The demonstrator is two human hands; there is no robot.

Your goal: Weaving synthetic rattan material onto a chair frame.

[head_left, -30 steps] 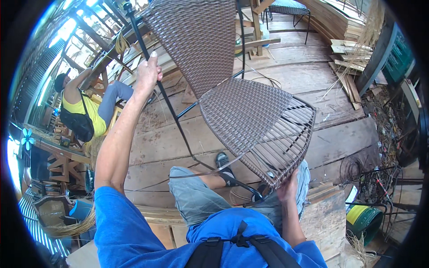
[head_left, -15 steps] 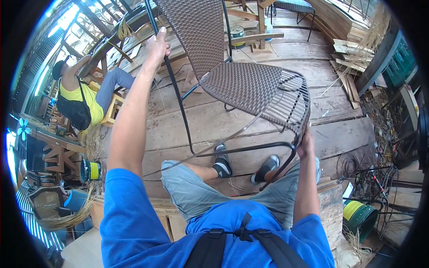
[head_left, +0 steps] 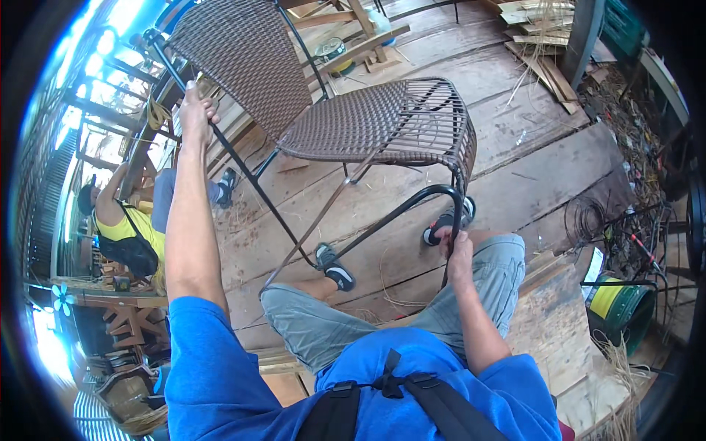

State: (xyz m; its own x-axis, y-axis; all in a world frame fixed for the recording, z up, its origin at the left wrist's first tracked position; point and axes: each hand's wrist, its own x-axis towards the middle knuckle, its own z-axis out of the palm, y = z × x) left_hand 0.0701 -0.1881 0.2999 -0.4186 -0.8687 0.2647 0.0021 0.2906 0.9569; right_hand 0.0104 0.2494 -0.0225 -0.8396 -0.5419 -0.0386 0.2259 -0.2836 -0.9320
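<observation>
In front of me a woven brown wicker chair (head_left: 349, 121) stands tilted, its black metal tube frame showing. Weave covers the backrest and most of the seat; toward the seat's right edge only spaced strands (head_left: 434, 110) span the frame. A loose brown strip (head_left: 323, 209) hangs from the seat down to my left knee. My left hand (head_left: 197, 116) is closed round the upright tube beside the backrest. Lower right, my right hand (head_left: 460, 257) grips the bent leg tube below the seat, just above my right knee.
At left a person in a yellow top (head_left: 140, 239) sits working. Wood planks (head_left: 544, 33) lie stacked at far right. A wire coil (head_left: 586, 219) and a green-yellow bucket (head_left: 621, 309) are on my right. A wooden trestle (head_left: 368, 37) and a tin (head_left: 334, 55) stand behind the chair.
The chair has shifted left in view and turned somewhat. My right hand has gone from the seat's front edge down to the leg tube. The left hand keeps its hold on the back frame.
</observation>
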